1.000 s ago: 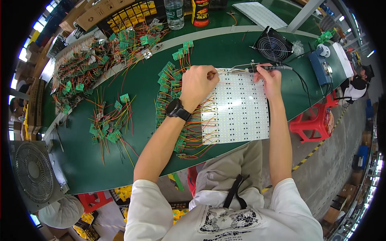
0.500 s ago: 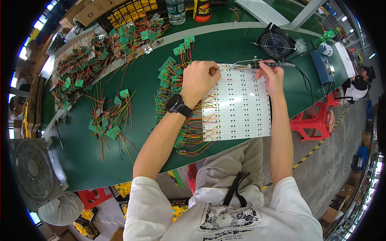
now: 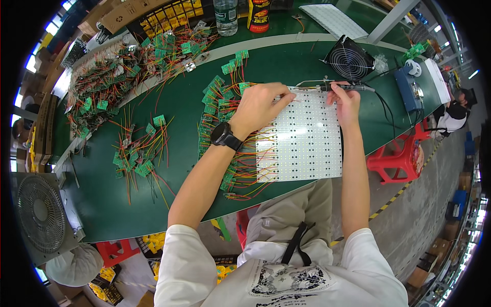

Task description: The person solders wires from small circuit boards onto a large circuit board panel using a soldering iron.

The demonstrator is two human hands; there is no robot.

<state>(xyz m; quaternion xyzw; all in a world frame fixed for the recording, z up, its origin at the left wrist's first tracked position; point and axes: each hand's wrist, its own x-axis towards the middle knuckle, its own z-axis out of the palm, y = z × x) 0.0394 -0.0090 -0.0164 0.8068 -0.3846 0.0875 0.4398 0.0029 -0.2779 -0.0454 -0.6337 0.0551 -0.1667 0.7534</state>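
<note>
A white LED panel (image 3: 307, 138) with rows of small dots lies flat on the green table. Over its upper left part my left hand (image 3: 260, 106), a black watch on the wrist, is closed in a pinch on a thin wire; the fingertips partly hide it. My right hand (image 3: 346, 105) grips a soldering iron (image 3: 353, 87) at the panel's upper right, its thin metal front end pointing left along the top edge. Small green circuit boards (image 3: 209, 110) with red and yellow wires line the panel's left side, and several wire ends lie over its left edge.
A loose group of wired boards (image 3: 140, 148) lies left, with a large heap (image 3: 102, 82) behind. A black fan (image 3: 349, 59) and a blue soldering station (image 3: 409, 84) stand back right, near a bottle (image 3: 225, 18) and a can (image 3: 259, 16). Red stools (image 3: 394, 161) stand beyond the table.
My left hand has shifted slightly right and nearer me, its fingertips now lower over the panel. My right hand keeps the soldering iron near the top edge, its fingers slightly changed.
</note>
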